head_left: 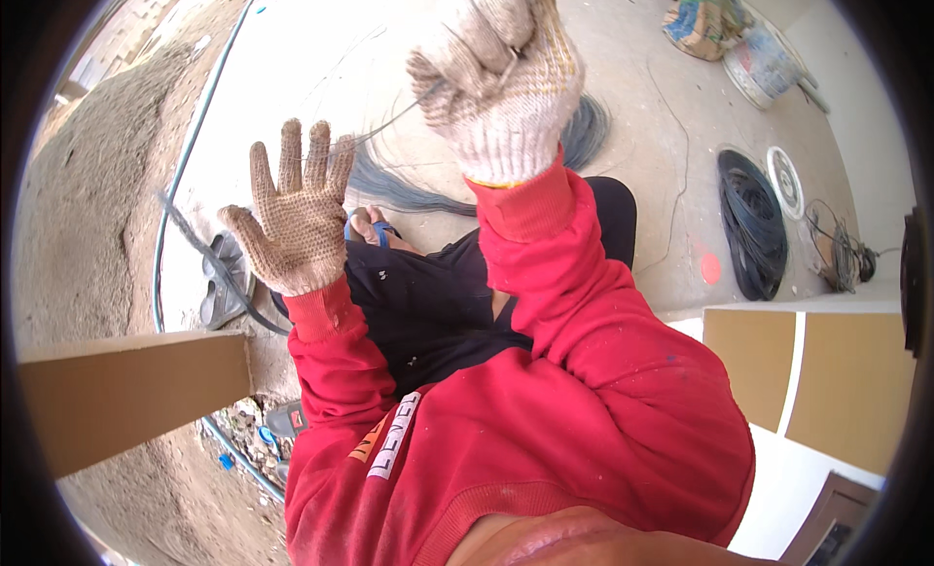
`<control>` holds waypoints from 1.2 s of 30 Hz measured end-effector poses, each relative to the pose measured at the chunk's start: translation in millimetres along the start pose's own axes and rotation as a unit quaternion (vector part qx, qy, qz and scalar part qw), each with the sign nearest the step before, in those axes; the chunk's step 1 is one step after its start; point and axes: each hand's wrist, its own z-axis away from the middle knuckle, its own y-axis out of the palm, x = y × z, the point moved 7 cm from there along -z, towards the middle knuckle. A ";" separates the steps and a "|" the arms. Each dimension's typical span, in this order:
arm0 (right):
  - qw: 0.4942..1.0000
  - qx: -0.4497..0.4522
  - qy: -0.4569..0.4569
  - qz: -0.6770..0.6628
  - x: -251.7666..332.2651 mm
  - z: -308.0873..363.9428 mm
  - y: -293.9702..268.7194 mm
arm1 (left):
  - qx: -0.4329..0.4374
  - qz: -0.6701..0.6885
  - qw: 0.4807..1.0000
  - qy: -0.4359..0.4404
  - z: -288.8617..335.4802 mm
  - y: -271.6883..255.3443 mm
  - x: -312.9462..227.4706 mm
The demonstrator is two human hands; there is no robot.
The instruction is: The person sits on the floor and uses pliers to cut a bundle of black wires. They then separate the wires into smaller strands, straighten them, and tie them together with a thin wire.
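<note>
My left hand [297,211], in a dirty knitted work glove, is raised with its palm showing and its fingers spread, holding nothing. Higher up and to the right, my right hand [496,84], in a matching glove, is closed in a fist. A thin dark wire [394,117] runs from that fist down toward the fingertips of my left hand; whether it touches them I cannot tell. On the floor beyond my legs lies a loose bundle of cut grey wires [413,191], partly hidden behind my right wrist and forearm. Its other end [589,133] fans out to the right.
A black wire coil [752,225] lies at right beside a white round disc [785,182] and tangled cable [839,245]. Farther back stand a bucket [764,65] and a sack [707,23]. At left are a blue hose [191,167], sandals [226,284] and a brown ledge [136,396].
</note>
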 end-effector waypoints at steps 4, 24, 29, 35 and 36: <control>0.966 -0.253 0.055 -0.020 -34.4 89.3 -44.0 | -0.058 -0.274 0.944 0.174 42.8 35.2 -72.7; 0.828 -0.228 0.459 0.230 -154.1 279.5 -62.8 | -0.139 -0.682 0.665 -0.273 70.2 -14.7 15.8; 0.745 -0.104 0.522 0.401 -103.9 241.7 -60.9 | -0.241 -0.478 0.818 -0.208 54.0 -28.8 66.0; 0.715 -0.290 0.329 0.544 43.3 129.7 -127.4 | -0.170 -0.569 0.775 -0.217 70.7 -13.9 92.2; 0.715 -0.252 0.325 0.565 50.5 104.0 -119.3 | -0.148 -0.585 0.766 -0.222 73.6 -9.4 97.4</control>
